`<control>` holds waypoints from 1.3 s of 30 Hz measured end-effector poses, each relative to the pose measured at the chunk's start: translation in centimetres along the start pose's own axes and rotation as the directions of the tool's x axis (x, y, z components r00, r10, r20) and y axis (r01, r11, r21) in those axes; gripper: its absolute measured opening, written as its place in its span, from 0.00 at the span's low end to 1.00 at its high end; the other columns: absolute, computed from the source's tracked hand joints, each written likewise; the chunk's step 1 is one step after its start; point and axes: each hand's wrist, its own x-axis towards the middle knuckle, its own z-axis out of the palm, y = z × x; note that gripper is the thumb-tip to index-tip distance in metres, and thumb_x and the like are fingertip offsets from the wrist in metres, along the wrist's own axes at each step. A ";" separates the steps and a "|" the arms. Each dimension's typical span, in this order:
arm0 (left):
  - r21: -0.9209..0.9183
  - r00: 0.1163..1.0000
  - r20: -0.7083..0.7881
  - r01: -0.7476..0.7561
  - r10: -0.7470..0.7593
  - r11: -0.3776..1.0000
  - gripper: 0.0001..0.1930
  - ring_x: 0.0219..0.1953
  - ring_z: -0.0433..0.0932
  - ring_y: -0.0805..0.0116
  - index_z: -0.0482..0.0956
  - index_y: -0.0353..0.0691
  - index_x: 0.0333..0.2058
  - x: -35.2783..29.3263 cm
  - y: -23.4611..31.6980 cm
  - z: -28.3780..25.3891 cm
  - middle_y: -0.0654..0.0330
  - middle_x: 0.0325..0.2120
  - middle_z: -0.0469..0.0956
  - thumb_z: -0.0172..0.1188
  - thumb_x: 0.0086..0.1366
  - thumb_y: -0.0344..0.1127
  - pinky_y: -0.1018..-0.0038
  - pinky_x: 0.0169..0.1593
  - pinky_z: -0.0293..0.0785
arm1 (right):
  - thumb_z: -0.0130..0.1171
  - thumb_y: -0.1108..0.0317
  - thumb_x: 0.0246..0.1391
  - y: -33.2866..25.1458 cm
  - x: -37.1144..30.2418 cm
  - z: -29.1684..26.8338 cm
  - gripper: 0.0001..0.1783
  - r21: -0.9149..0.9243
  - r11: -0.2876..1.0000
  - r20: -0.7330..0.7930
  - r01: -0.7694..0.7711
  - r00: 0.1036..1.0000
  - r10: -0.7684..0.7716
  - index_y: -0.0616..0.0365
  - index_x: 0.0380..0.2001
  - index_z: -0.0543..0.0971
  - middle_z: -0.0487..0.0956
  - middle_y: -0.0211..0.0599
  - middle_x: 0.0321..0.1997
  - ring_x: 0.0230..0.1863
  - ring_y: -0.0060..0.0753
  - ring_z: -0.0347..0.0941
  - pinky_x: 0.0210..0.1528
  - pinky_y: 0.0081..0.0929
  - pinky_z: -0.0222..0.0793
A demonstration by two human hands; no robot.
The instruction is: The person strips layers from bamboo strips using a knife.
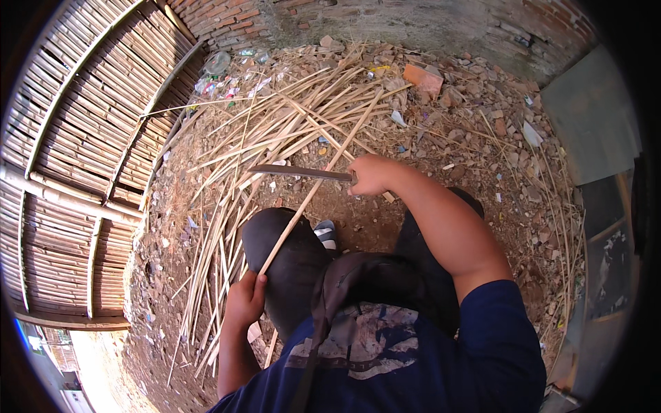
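My left hand [246,297] is closed around the lower end of a long bamboo strip [297,216], beside my left knee. The strip slants up and away to the right, passing over the dark trouser leg. In my right hand [372,174] is a machete [301,171], gripped by its handle, which the fingers mostly hide. Its blade points left and crosses the bamboo strip; whether the edge touches the strip I cannot tell. Beyond and to the left lies a loose pile of split bamboo strips [289,131] on the ground.
A bamboo slat wall [76,138] stands on the left, and a brick wall [413,27] at the back. A red brick [423,80] and rubble lie on the dirt ground. Grey panels [593,120] lean at the right. My sandalled foot [326,234] shows between my knees.
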 end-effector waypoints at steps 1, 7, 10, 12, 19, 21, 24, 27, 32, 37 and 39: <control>-0.005 1.000 0.002 0.002 -0.002 1.000 0.19 0.28 0.75 0.34 0.69 0.34 0.29 -0.1 -0.1 0.0 0.39 0.21 0.74 0.52 0.73 0.45 0.50 0.31 0.67 | 0.69 0.50 0.47 -0.8 0.0 0.3 0.32 -0.070 0.996 0.013 0.055 0.998 -0.055 0.61 0.50 0.81 0.83 0.50 0.42 0.47 0.50 0.80 0.50 0.42 0.75; -0.065 0.998 -0.032 -0.052 0.050 0.997 0.19 0.26 0.75 0.35 0.69 0.34 0.28 0.2 -0.2 0.6 0.40 0.19 0.73 0.53 0.73 0.44 0.51 0.28 0.65 | 0.71 0.48 0.43 1.7 1.4 -0.1 0.34 0.091 0.995 0.203 0.040 0.977 -0.058 0.62 0.48 0.81 0.83 0.52 0.44 0.46 0.50 0.80 0.47 0.43 0.74; -0.074 0.998 -0.046 -0.041 0.038 0.996 0.19 0.26 0.74 0.35 0.69 0.35 0.28 -0.1 -0.1 0.4 0.40 0.19 0.73 0.53 0.73 0.44 0.51 0.28 0.65 | 0.71 0.48 0.43 3.7 2.0 -0.4 0.36 0.208 0.961 0.026 -0.183 0.983 0.181 0.67 0.49 0.80 0.82 0.54 0.44 0.46 0.49 0.80 0.47 0.41 0.75; -0.037 0.999 -0.033 -0.040 0.039 0.999 0.19 0.26 0.74 0.34 0.68 0.35 0.27 0.1 -0.2 0.2 0.40 0.19 0.73 0.53 0.73 0.44 0.51 0.28 0.65 | 0.71 0.50 0.43 4.7 1.9 -0.5 0.37 0.190 0.972 -0.038 -0.142 0.988 0.152 0.69 0.50 0.79 0.82 0.56 0.45 0.47 0.50 0.80 0.48 0.41 0.75; -0.033 1.000 -0.003 -0.030 0.030 0.999 0.20 0.27 0.75 0.34 0.68 0.34 0.27 0.1 -0.6 0.1 0.39 0.20 0.74 0.53 0.73 0.46 0.50 0.29 0.66 | 0.69 0.50 0.47 1.9 0.6 0.4 0.33 -0.022 1.000 -0.052 -0.015 0.999 0.014 0.62 0.52 0.80 0.81 0.55 0.49 0.50 0.52 0.79 0.53 0.43 0.74; -0.026 0.999 -0.010 -0.038 0.037 0.999 0.20 0.26 0.75 0.34 0.69 0.34 0.27 0.1 -0.5 0.1 0.39 0.20 0.74 0.53 0.73 0.46 0.50 0.29 0.66 | 0.68 0.50 0.48 0.1 0.0 0.2 0.30 -0.066 0.997 0.047 0.037 0.998 -0.034 0.57 0.51 0.81 0.82 0.52 0.49 0.51 0.53 0.78 0.53 0.44 0.74; -0.026 0.999 -0.021 -0.033 0.032 0.999 0.20 0.26 0.75 0.35 0.69 0.34 0.27 0.0 -0.7 0.2 0.39 0.20 0.74 0.53 0.73 0.46 0.51 0.29 0.66 | 0.69 0.50 0.47 -1.1 -0.3 0.3 0.31 -0.125 0.988 0.029 0.093 0.996 -0.090 0.58 0.51 0.81 0.82 0.52 0.48 0.50 0.53 0.79 0.52 0.44 0.75; -0.082 1.000 -0.009 -0.020 0.020 0.996 0.20 0.26 0.75 0.35 0.70 0.34 0.27 0.1 -0.5 0.4 0.39 0.20 0.73 0.53 0.73 0.46 0.51 0.29 0.66 | 0.70 0.50 0.46 1.2 1.0 0.1 0.32 -0.010 0.997 0.111 0.072 0.991 -0.070 0.58 0.51 0.81 0.82 0.53 0.47 0.49 0.52 0.79 0.51 0.43 0.74; -0.074 1.000 -0.017 -0.015 0.014 0.997 0.20 0.25 0.74 0.36 0.69 0.34 0.27 0.0 -0.3 0.2 0.39 0.19 0.73 0.53 0.73 0.45 0.51 0.28 0.66 | 0.69 0.50 0.46 4.5 2.3 0.2 0.32 0.050 0.993 -0.047 -0.102 0.993 0.105 0.62 0.49 0.81 0.82 0.54 0.46 0.49 0.51 0.79 0.50 0.43 0.74; -0.019 0.999 -0.012 -0.030 0.030 0.999 0.20 0.25 0.75 0.36 0.69 0.35 0.26 0.2 -0.6 0.3 0.40 0.19 0.73 0.53 0.73 0.45 0.52 0.28 0.66 | 0.68 0.51 0.48 4.0 1.1 -0.1 0.31 -0.013 0.998 -0.144 -0.057 0.988 0.055 0.63 0.49 0.81 0.82 0.53 0.46 0.50 0.53 0.79 0.52 0.43 0.74; -0.017 0.999 -0.021 -0.034 0.034 0.999 0.20 0.25 0.74 0.36 0.69 0.35 0.26 0.2 -0.9 0.5 0.40 0.19 0.73 0.53 0.73 0.45 0.52 0.28 0.66 | 0.68 0.51 0.48 2.3 0.1 -0.4 0.30 -0.008 0.999 -0.134 -0.032 0.991 0.030 0.62 0.49 0.81 0.82 0.52 0.46 0.50 0.53 0.79 0.52 0.43 0.75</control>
